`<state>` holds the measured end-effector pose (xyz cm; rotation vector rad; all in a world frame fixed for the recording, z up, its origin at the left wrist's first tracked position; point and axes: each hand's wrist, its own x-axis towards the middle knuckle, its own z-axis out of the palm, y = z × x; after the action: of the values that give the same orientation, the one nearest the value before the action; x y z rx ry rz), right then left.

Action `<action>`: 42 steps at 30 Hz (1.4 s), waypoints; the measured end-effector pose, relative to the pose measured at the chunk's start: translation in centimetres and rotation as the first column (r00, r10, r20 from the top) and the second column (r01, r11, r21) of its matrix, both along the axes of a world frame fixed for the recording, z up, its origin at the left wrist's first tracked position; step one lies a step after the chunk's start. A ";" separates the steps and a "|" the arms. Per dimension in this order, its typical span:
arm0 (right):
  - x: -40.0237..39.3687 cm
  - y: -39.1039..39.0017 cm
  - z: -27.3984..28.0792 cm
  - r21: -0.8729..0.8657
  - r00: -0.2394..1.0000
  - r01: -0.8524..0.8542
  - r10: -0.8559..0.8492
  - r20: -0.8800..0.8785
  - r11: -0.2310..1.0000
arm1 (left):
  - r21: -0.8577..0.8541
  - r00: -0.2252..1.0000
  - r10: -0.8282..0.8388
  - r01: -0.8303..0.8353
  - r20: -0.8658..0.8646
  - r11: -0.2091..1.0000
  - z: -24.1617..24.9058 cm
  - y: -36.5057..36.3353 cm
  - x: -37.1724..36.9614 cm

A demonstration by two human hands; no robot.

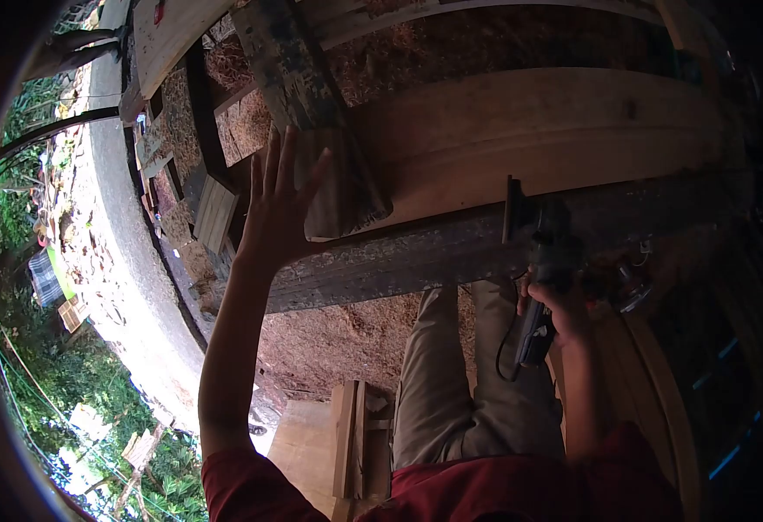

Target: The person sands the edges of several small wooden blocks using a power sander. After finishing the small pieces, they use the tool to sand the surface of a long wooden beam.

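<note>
My left hand (279, 209) is stretched out with its fingers spread and holds nothing. Its fingers overlap the end of a short wooden block (336, 187), which lies against a long dark beam (399, 258). On the right, my right hand (564, 306) is wrapped round the handle of a dark corded power tool (553, 239). A thin flat plate stands at the tool's left side, over the beam. Its cable loops down beside the handle. Shadow hides the tool's exact kind.
A wide plank (538, 109) runs behind the beam. Sawdust (338, 344) covers the ground below it. Wood offcuts (351, 435) lie by my legs, and more timber pieces (216, 209) are at the left. Another person's leg (73, 48) shows at the upper left, near a bright path.
</note>
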<state>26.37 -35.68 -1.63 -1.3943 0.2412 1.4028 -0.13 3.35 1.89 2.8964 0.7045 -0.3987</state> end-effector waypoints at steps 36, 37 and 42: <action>-2.4 3.4 0.0 0.004 0.978 -0.193 0.193 -0.077 0.981 | -0.017 0.998 0.026 -0.027 -0.060 0.999 -0.3 0.3 1.6; -2.5 3.4 -0.2 0.003 0.979 -0.188 0.187 -0.076 0.982 | -0.015 0.998 0.028 -0.029 -0.049 0.999 -0.4 0.3 1.5; -2.3 3.6 -0.3 -0.001 0.980 -0.184 0.183 -0.079 0.983 | -0.115 0.956 0.207 -0.186 0.207 0.976 -0.8 -0.5 0.5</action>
<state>24.02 -32.06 -1.89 -1.3977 0.1727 1.6125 0.41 2.90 1.13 2.6923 0.8988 -0.0855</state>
